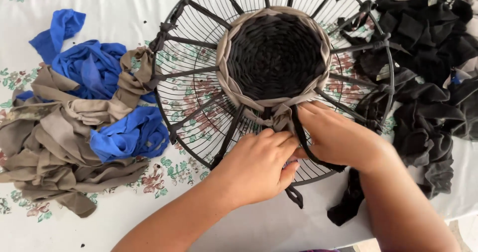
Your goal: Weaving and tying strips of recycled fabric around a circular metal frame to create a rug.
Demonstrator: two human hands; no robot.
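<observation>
Your left hand point(256, 165) lies knuckles-up on the round black wire fan guard point(199, 110), at about six o'clock on its ring, with the fingers curled together toward the woven centre. Whether that grip is clamped on a strip, you cannot tell from here. Your right hand point(338, 137) sits just beside it, at about five o'clock, its fingers closed on a black fabric strip point(308, 150) that runs under the palm and out over the guard's rim. Both hands meet at the beige fabric strip point(271, 115), which forms the outer band of the round woven black fabric mat point(274, 55) filling the guard's middle.

The guard rests on a counter covered by a white floral tablecloth point(164, 182). At nine o'clock from the guard lies a heap of blue fabric scraps point(99, 72) mixed with a pile of beige fabric scraps point(50, 157). At three o'clock a pile of black fabric scraps point(428, 82) touches the guard's rim.
</observation>
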